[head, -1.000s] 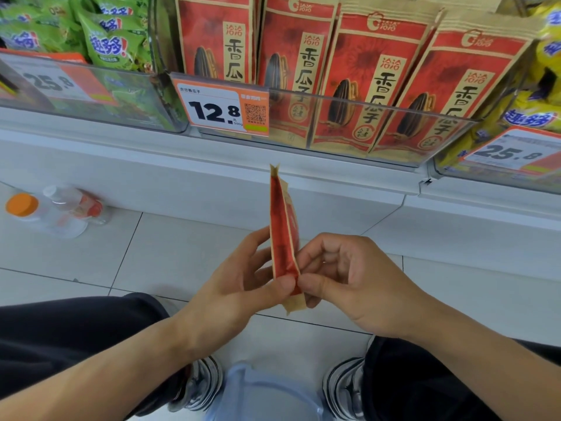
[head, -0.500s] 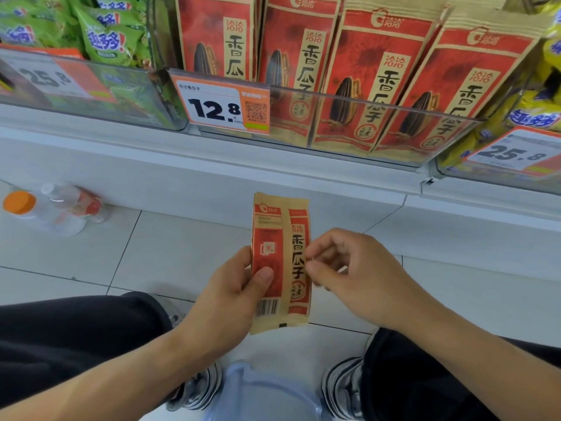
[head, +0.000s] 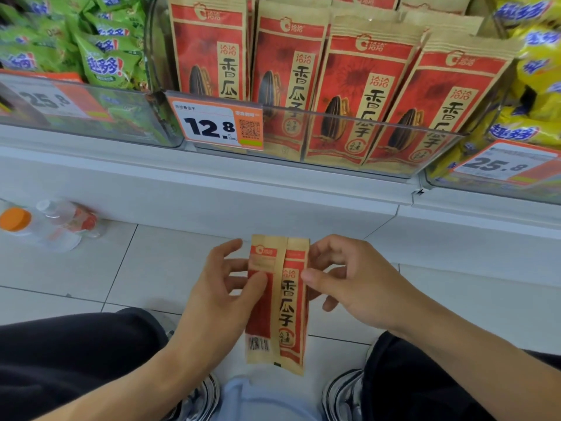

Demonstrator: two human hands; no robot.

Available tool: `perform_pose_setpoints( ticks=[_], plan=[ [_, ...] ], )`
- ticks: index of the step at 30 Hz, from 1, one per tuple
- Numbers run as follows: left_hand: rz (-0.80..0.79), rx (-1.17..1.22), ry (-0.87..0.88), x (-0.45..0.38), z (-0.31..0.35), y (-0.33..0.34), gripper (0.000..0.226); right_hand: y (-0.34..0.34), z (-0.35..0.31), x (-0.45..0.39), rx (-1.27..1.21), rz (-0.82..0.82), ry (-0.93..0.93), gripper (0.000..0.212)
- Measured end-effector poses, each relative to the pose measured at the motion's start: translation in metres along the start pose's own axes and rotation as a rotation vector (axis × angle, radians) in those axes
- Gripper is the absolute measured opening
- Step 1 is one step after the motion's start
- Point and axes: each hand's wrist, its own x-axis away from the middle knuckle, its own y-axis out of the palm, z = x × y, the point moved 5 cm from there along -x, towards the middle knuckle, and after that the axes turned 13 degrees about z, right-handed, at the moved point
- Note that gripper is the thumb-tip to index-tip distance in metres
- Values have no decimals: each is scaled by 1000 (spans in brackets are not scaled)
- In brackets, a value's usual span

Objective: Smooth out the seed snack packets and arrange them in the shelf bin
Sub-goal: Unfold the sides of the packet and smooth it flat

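Head view: packet held upright below the bin

The left hand pinches the packet (folded lengthwise) at its left edge, thumb on front; the right hand pinches its right edge. Bin above holds upright packets.

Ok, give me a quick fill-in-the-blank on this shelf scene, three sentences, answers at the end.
1. The folded red and kraft-paper seed packet is held by ____ hands.
2. The orange-edged price tag on the clear plastic shelf bin reads ____.
3. The clear plastic bottle lying on the floor tiles has an ____ cap.

Answers: both; 12.8; orange
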Motion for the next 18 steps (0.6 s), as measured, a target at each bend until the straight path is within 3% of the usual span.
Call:
perform_pose_setpoints(
  ticks=[6,18],
  plan=[
    [-79,-73,98,8,0,5,82,13,-2,10,12,-54,-98,12],
    [-175,-111,187,10,3,11,58,12,-1,10,51,-30,-146,10]
  ],
)
